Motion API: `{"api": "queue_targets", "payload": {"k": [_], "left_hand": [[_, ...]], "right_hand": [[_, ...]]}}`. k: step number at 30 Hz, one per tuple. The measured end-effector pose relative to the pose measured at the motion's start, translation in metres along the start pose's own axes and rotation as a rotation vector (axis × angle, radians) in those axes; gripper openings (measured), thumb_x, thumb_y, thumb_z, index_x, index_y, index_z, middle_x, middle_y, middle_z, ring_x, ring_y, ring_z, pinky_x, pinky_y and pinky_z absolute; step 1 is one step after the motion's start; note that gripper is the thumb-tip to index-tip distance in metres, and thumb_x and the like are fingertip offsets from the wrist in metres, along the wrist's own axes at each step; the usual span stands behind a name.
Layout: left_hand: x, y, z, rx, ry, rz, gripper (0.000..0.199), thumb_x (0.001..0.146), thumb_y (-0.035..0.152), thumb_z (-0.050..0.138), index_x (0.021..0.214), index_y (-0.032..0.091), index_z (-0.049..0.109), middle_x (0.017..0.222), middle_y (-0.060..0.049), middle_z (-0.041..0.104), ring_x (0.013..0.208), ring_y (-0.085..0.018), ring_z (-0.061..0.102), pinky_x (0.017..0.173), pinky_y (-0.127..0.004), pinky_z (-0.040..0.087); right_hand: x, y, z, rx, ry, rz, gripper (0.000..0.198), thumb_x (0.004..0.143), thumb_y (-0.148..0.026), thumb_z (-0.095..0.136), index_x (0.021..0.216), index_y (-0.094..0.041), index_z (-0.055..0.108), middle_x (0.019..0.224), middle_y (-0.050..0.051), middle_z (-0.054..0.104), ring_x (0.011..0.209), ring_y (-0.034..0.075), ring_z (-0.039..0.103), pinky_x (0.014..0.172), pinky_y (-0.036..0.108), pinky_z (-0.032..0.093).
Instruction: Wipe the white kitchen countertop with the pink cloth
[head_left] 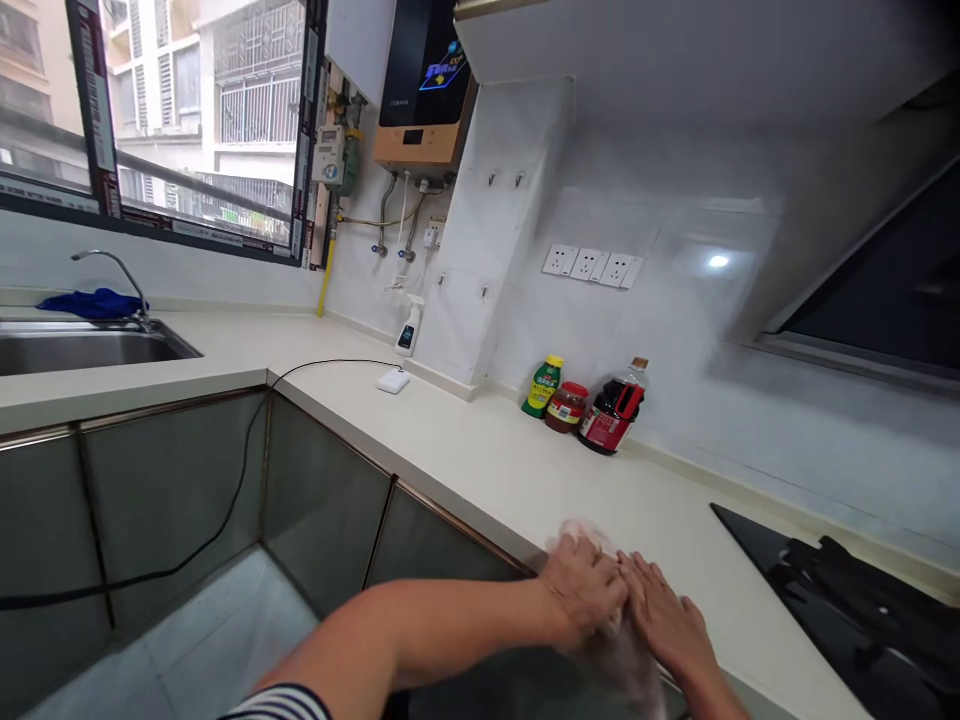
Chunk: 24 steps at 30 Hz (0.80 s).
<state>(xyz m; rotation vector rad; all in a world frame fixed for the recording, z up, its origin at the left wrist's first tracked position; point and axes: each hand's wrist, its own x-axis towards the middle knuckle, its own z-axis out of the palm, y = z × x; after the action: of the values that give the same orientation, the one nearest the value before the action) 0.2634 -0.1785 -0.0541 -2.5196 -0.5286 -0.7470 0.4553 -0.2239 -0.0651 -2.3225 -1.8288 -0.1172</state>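
Observation:
At the counter's front edge, my left hand (583, 592) is closed with bent fingers on a thin see-through plastic piece (626, 675). The plastic is blurred, and I cannot tell whether it is a bag or a sheet. Part of it shows beyond my left fingers on the countertop (480, 450), and the rest hangs down over the cabinet front. Close beside it, my right hand (666, 612) lies with its fingers stretched out toward the wall, its thumb side against the plastic. What is under both palms is hidden.
A black gas hob (825, 590) lies to the right. Along the wall stand a green bottle (542, 387), a red-lidded jar (567, 407) and a dark sauce bottle (611, 415). Farther left are a spray bottle (409, 328), a white box (393, 381) with a trailing black cable, and a sink (97, 348).

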Motion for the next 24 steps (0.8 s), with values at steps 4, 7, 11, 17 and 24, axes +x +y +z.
{"api": "queue_targets", "payload": {"k": [4,7,11,17,24], "left_hand": [[0.005,0.017,0.015,0.03,0.2,-0.021,0.025,0.101,0.026,0.047,0.114,0.016,0.067,0.104,-0.013,0.066,0.093,-0.028,0.059,0.074,-0.042,0.039],[-0.019,-0.006,0.004,0.045,0.196,0.043,0.025,0.103,0.026,0.046,0.119,0.02,0.064,0.108,-0.01,0.064,0.094,-0.025,0.058,0.074,-0.039,0.038],[-0.061,-0.057,-0.017,0.064,0.065,0.001,0.029,0.102,0.032,0.049,0.129,0.026,0.059,0.119,-0.011,0.061,0.102,-0.025,0.055,0.078,-0.038,0.04],[-0.138,-0.155,-0.047,0.106,-0.093,-0.143,0.055,0.087,0.043,0.068,0.137,0.027,0.053,0.144,-0.013,0.05,0.123,-0.033,0.048,0.091,-0.044,0.043],[-0.217,-0.261,-0.085,0.196,-0.288,-0.445,0.061,0.083,0.037,0.071,0.14,0.029,0.051,0.156,-0.009,0.04,0.14,-0.031,0.036,0.11,-0.045,0.034]], "right_hand": [[-0.007,0.004,0.004,0.02,0.045,-0.014,0.065,0.096,-0.063,0.05,0.149,-0.025,0.045,0.159,0.011,0.038,0.143,0.03,0.038,0.12,0.057,0.027],[-0.01,0.0,0.011,0.043,0.084,0.003,0.062,0.099,-0.056,0.037,0.153,-0.026,0.04,0.16,0.009,0.038,0.146,0.03,0.035,0.119,0.058,0.029],[-0.014,-0.002,0.014,0.067,0.123,0.017,0.063,0.094,-0.055,0.029,0.152,-0.035,0.043,0.157,0.002,0.043,0.145,0.03,0.038,0.113,0.057,0.038],[-0.014,0.013,0.023,0.267,0.179,-0.009,0.066,0.083,-0.062,0.031,0.144,-0.045,0.051,0.152,-0.003,0.048,0.143,0.031,0.04,0.107,0.057,0.043],[0.0,0.026,0.021,0.821,0.078,0.036,0.081,0.084,-0.069,0.024,0.159,-0.039,0.026,0.154,0.003,0.047,0.134,0.035,0.05,0.1,0.06,0.046]]}}
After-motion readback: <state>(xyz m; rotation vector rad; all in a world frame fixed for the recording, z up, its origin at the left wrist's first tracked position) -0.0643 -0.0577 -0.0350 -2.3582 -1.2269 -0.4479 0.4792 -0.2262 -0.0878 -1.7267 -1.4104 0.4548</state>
